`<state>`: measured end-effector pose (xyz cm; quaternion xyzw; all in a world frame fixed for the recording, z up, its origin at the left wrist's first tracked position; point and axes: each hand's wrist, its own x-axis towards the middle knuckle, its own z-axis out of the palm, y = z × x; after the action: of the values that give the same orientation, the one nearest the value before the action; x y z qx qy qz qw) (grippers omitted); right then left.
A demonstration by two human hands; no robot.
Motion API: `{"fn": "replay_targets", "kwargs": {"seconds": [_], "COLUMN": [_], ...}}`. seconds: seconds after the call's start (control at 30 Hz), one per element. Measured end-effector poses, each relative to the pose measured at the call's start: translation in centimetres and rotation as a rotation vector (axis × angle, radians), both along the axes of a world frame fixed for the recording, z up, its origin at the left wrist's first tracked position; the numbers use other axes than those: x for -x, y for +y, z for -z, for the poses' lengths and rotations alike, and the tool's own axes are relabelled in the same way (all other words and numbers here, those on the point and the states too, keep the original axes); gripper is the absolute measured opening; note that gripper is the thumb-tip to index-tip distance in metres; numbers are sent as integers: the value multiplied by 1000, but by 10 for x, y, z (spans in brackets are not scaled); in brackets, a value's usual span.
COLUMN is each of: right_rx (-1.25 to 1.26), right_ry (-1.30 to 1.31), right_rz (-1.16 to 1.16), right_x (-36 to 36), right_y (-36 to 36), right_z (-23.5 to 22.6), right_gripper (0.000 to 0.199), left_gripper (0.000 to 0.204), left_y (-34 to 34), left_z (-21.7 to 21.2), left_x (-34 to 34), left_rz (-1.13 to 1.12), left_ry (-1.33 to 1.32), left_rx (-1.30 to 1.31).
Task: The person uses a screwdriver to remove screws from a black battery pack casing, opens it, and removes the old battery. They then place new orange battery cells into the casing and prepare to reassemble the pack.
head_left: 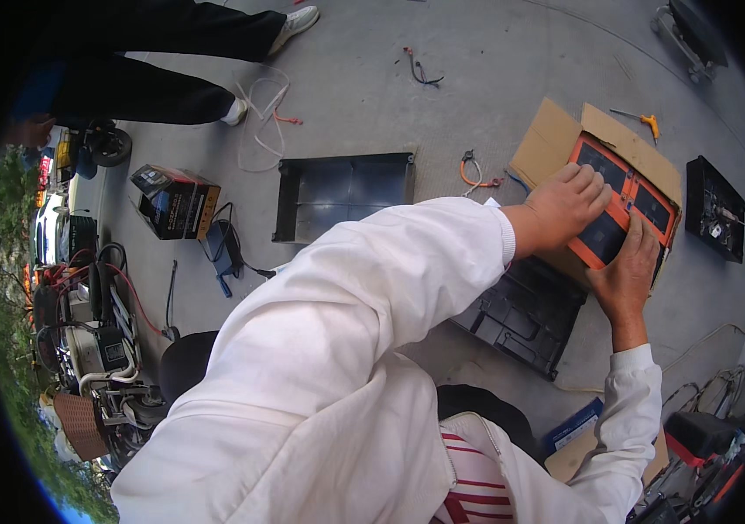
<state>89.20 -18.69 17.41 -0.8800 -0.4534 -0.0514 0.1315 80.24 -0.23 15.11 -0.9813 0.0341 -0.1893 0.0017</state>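
Observation:
An open cardboard box [540,144] stands on the floor at the right, its flaps folded out. Inside it sit several block-shaped orange-and-black batteries [654,208], packed close together. My left hand [569,203] reaches over the box's near left side, fingers curled onto one battery. Close beside it, my right hand [630,266] grips the near edge of the batteries with fingers together and thumb apart. The undersides of both hands' fingers are hidden. A black plastic case part [534,310] lies just below the box, partly covered by my left sleeve.
A black open tray [346,166] lies left of the box, with a short orange cable [480,182] between them. Right of the box are an orange-handled screwdriver [649,123] and a small black tray [721,188] of parts. Another person [154,87] stands at the upper left.

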Motion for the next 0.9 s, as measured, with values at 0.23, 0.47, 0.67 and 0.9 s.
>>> {"fn": "replay_targets", "kwargs": {"seconds": [0.23, 0.47, 0.67, 0.9], "right_rx": [-69, 90, 290, 171], "right_ry": [151, 502, 684, 585], "right_rz": [-225, -414, -374, -149], "right_x": [106, 247, 339, 387], "right_y": [23, 75, 97, 94], "right_z": [-100, -56, 13, 64], "right_gripper": [101, 94, 102, 103], "left_gripper": [95, 103, 97, 95], "left_y": [38, 77, 99, 111], "left_z": [-130, -106, -33, 46], "left_x": [135, 298, 385, 408], "left_rz": [51, -40, -3, 97], "left_ry": [245, 577, 669, 564], "left_rx": [218, 419, 522, 399]}}
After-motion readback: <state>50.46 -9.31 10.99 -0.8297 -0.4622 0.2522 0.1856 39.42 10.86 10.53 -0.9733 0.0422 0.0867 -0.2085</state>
